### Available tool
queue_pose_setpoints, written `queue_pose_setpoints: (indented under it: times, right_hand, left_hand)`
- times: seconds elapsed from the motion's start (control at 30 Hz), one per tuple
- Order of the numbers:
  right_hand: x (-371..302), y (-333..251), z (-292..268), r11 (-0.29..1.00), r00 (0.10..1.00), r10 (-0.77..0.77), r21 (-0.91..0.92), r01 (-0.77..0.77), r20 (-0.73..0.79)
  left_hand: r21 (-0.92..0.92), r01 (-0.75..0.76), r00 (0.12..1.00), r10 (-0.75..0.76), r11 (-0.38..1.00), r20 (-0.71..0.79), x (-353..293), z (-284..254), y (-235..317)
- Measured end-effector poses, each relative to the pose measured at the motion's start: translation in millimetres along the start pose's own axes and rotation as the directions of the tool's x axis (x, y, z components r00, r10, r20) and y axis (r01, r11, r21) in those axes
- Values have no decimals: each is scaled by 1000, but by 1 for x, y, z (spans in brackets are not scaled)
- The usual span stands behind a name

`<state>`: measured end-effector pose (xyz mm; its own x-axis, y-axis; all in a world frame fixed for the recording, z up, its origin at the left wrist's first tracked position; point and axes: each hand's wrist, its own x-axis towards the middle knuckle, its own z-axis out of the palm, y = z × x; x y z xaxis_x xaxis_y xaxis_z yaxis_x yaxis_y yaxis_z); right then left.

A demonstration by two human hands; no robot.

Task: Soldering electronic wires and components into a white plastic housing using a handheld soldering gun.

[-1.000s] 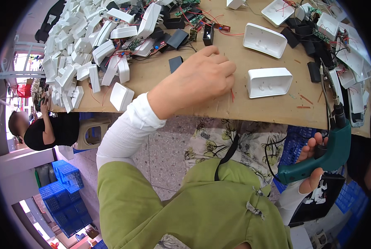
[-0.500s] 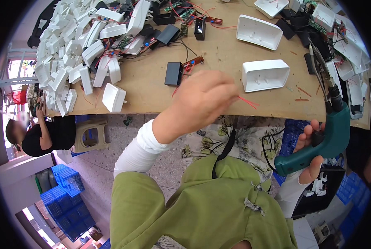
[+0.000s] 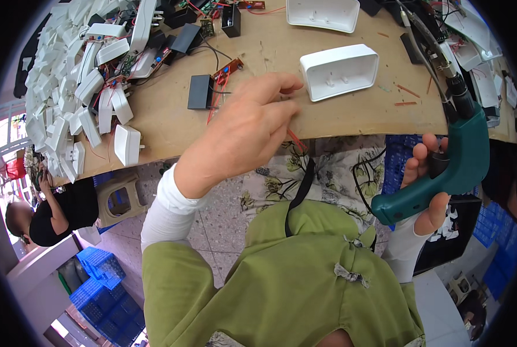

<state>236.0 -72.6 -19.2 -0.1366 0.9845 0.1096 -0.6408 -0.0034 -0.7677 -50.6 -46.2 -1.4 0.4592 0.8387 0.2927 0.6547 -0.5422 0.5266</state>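
My left hand (image 3: 244, 130) is over the front edge of the table. Its fingers are apart, the index finger close to the left wall of a white plastic case (image 3: 339, 75). Short red wires (image 3: 295, 140) show just below those fingers; whether they still touch the hand I cannot make out. To the left of this hand lies a black box (image 3: 199, 92), with a brown circuit board (image 3: 228, 70) and thin wires beside it. My right hand (image 3: 429, 185) grips a green pistol-shaped soldering gun (image 3: 429, 194) with a black trigger, its metal end pointing away over the table.
White plug housings (image 3: 56, 115) form a big heap at the left of the table (image 3: 264, 55). A second white case (image 3: 322, 14) lies farther back. Cases and boards crowd the right end. At far left a person (image 3: 59, 211) works near a stool (image 3: 119, 199); blue crates (image 3: 108, 295) stand below.
My left hand has drawn slightly toward me, its pinched fingers spreading apart. The red wires have shifted below the fingertips. My view has turned, so the table things appear farther left and up.
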Motion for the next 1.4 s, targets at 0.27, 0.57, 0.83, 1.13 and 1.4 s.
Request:
queue_pose_setpoints:
  times: [0.27,0.57,0.83,1.13,1.4]
  right_hand:
    - [-2,1,-2,1000,1000,-2,26,2,12]
    - [-1,2,-4,1000,1000,-4,5,4,2]
    - [5,2,1,1000,1000,10,-18,-10,-23]
    - [21,15,25,995,995,92,-22,-93,-29]
    - [18,21,28,995,991,99,-14,-100,-86]
  left_hand:
    - [153,28,987,-52,988,154,3,-19,4]
    - [212,-135,933,52,968,357,10,-28,0]
    - [-63,-47,992,54,997,111,11,-11,4]
    - [-136,38,949,-79,990,-306,17,12,15]
    - [-561,-185,479,-424,807,-768,14,-65,-35]
